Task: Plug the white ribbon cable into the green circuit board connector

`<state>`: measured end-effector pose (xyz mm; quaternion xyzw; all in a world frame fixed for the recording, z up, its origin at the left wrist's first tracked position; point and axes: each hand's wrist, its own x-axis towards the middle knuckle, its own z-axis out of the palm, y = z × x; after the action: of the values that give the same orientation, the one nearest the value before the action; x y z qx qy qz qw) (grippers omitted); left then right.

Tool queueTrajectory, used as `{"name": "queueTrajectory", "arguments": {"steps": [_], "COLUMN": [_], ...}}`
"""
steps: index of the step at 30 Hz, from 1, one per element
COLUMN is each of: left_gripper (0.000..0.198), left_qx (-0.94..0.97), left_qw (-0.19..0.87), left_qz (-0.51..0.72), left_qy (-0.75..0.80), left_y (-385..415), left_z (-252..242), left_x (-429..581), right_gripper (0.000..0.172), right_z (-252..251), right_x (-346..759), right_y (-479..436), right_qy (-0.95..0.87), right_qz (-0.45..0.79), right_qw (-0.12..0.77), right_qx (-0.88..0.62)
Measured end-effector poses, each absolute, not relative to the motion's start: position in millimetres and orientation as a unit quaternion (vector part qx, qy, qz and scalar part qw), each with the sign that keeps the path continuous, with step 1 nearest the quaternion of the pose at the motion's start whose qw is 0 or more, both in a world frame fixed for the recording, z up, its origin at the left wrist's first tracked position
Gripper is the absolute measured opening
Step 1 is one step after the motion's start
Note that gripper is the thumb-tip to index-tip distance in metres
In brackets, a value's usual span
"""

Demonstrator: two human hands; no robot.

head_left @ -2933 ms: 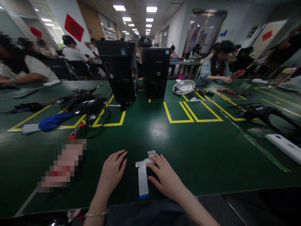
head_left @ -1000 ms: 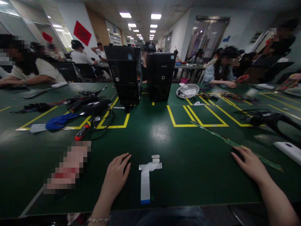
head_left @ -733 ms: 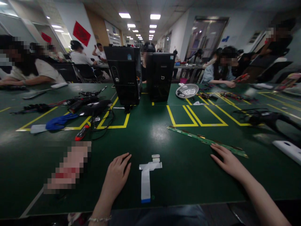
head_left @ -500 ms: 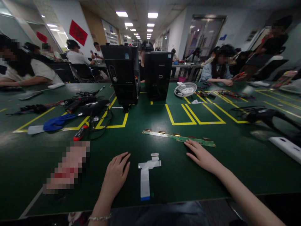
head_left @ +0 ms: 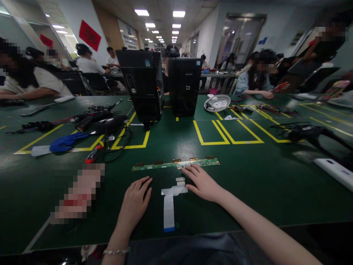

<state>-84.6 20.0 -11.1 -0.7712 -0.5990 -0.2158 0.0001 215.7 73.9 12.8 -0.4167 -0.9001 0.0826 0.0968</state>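
Observation:
A long, narrow green circuit board [head_left: 162, 166] lies flat on the dark green table, with copper-coloured tabs along its far edge. The fingertips of my right hand [head_left: 203, 183] rest at its near edge, right of its middle, fingers stretched out. Between my hands is a white ribbon cable [head_left: 169, 211], folded into a T shape, with a blue end towards me and a connector at its far end. My right thumb lies close beside it. My left hand [head_left: 135, 198] lies on the table left of the cable, fingers extended and holding nothing.
Two black computer towers [head_left: 140, 84] stand at the back. On the left lie a red and black screwdriver [head_left: 94, 154], a blue cloth-like item [head_left: 66, 142] and black cables. A white basket [head_left: 217, 103] sits back right, a white device [head_left: 335, 172] far right. Several people sit around.
My right hand has moved left, and the circuit board has slid left with it and turned nearly level. My left hand and the ribbon cable stay about where they were.

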Motion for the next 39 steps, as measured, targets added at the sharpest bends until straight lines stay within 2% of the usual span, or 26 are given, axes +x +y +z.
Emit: {"name": "queueTrajectory", "arguments": {"steps": [4, 14, 22, 30, 39], "left_gripper": [0.038, 0.040, 0.037, 0.035, 0.037], "left_qx": [-0.768, -0.770, -0.783, -0.847, -0.857], "left_qw": [0.005, 0.004, -0.004, -0.036, -0.028], "left_qz": [-0.224, -0.211, -0.224, -0.241, -0.206], "left_qy": [-0.601, -0.602, -0.580, -0.472, -0.471], "left_y": [20, 20, 17, 4, -2], "left_z": [-11, -10, -9, 6, -7], "left_x": [-85, -84, -77, -15, 3], "right_gripper": [0.064, 0.044, 0.046, 0.051, 0.057], "right_z": [14, 4, -4, 0, 3], "right_x": [215, 282, 289, 278, 264], "right_y": [72, 93, 99, 90, 75], "right_qy": [-0.900, -0.883, -0.873, -0.876, -0.892], "right_qz": [0.078, 0.038, 0.050, 0.062, 0.072], "right_qw": [0.103, 0.166, 0.161, 0.140, 0.120], "right_qx": [-0.417, -0.437, -0.459, -0.456, -0.430]}}
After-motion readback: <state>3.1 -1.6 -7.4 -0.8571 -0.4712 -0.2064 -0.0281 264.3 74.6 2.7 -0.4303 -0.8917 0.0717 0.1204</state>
